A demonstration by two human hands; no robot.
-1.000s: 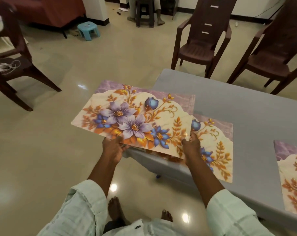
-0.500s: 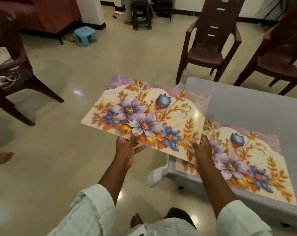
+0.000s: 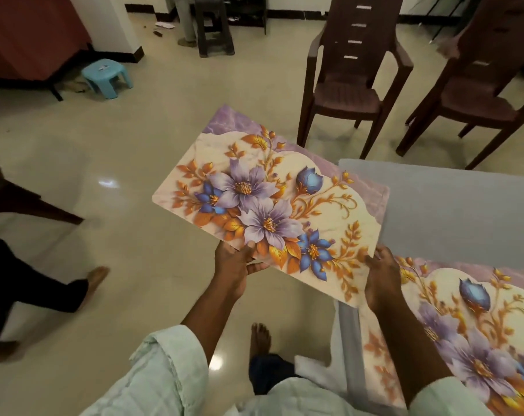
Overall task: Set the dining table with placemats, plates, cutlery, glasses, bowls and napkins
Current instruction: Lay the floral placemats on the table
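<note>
I hold a floral placemat (image 3: 272, 202) in the air, mostly over the floor just left of the grey table (image 3: 452, 211). My left hand (image 3: 236, 265) grips its near edge, thumb on top. My right hand (image 3: 380, 277) grips the near right corner. The mat's far right corner overlaps the table's left end. A second placemat (image 3: 476, 331) with the same purple and blue flowers lies flat on the table at the near right, partly behind my right forearm.
Two brown plastic chairs (image 3: 353, 85) (image 3: 482, 94) stand beyond the table. Another person's leg and bare foot (image 3: 83, 283) are on the floor at the left. A small blue stool (image 3: 106, 76) stands far left. My own foot (image 3: 260, 340) is below.
I have walked left along the table with the held placemat. The laid placemat has slid to the right of the view, and another person's leg has come in at the left.
</note>
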